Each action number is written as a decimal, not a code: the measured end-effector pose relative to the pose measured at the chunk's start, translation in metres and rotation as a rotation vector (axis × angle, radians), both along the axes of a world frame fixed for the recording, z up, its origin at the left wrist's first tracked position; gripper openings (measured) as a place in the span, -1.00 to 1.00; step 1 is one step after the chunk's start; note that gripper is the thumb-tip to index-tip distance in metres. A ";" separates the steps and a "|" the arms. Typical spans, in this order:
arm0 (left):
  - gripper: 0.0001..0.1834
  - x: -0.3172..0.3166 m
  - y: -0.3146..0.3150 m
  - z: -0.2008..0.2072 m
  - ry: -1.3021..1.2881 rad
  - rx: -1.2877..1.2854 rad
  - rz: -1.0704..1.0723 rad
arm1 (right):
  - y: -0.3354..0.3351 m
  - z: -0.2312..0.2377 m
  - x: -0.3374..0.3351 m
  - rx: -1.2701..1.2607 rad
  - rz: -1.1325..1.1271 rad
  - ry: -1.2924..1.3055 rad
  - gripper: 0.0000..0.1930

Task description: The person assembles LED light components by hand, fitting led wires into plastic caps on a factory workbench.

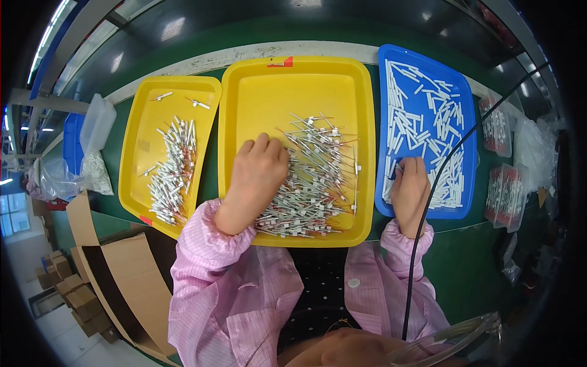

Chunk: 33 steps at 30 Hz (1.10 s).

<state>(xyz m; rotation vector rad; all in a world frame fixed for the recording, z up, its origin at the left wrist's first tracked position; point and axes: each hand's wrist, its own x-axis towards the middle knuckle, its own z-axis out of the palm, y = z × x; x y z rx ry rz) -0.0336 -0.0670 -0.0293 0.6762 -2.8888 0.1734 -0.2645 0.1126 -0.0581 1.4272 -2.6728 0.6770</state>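
Note:
My left hand (260,174) is over the left part of the middle yellow tray (361,92), its fingers curled down and closed beside a pile of thin wired parts (312,196) with white bodies and reddish leads. Whatever its fingertips hold is hidden behind the hand. In the blue tray (468,104) on the right lie many loose white tubes (449,177). My right hand (411,192) reaches over that tray's near left corner, thumb and fingers drawn together among the tubes. What sits in this pinch is too small to name.
A smaller yellow tray (137,122) at the left holds similar parts (174,174). A black cable (449,156) crosses in front of the blue tray. Clear boxes of parts (506,196) stand at far right. An open cardboard box (137,275) is at lower left.

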 end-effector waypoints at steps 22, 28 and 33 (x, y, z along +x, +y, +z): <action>-0.80 0.040 0.068 0.032 1.030 1.170 0.230 | -0.021 0.039 0.071 -0.546 0.497 -1.045 -0.88; -0.83 0.044 0.074 0.036 1.060 1.252 0.190 | -0.026 0.044 0.068 -0.586 0.661 -0.892 -0.81; -0.82 0.045 0.079 0.038 1.113 1.255 0.165 | -0.023 0.049 0.070 -0.560 0.653 -0.798 -0.80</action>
